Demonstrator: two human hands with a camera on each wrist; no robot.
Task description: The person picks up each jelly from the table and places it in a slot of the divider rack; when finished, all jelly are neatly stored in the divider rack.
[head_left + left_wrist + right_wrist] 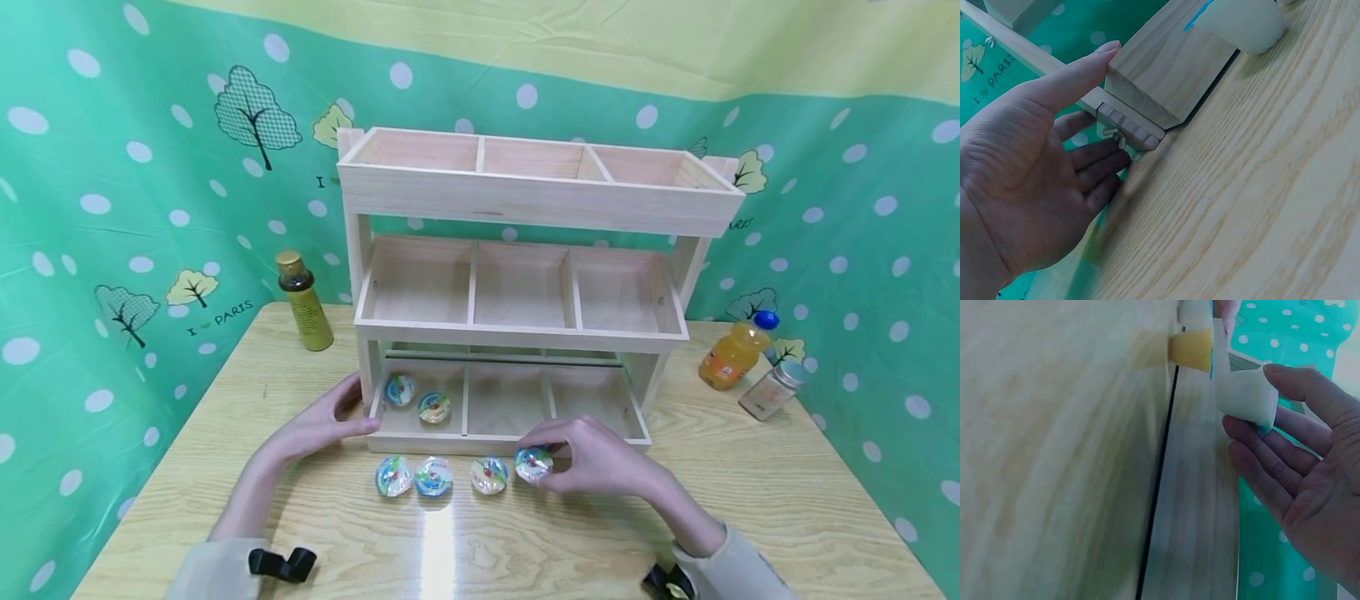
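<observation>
The right hand (600,458) is pinching a sealed cup (533,464) between thumb and fingers, holding it above the wooden surface (570,550), just in front of the bottom tray (487,445) of a three-tier rack (525,197). In the right-wrist view, the pale side of this cup is facing the camera. The left hand (326,425) is resting at the tray's left end, its thumb touching the front corner and its other fingers extending loosely beside the rack. Three further cups (433,477) are standing in a row on the surface before the tray; two more (434,407) are occupying its left compartment (447,379). A green-labelled bottle (306,304) is standing left of the rack, while an orange drink bottle (731,357) and a tilted-looking jar (772,390) are flanking it on the right. A dotted curtain (187,179) is hanging behind.
</observation>
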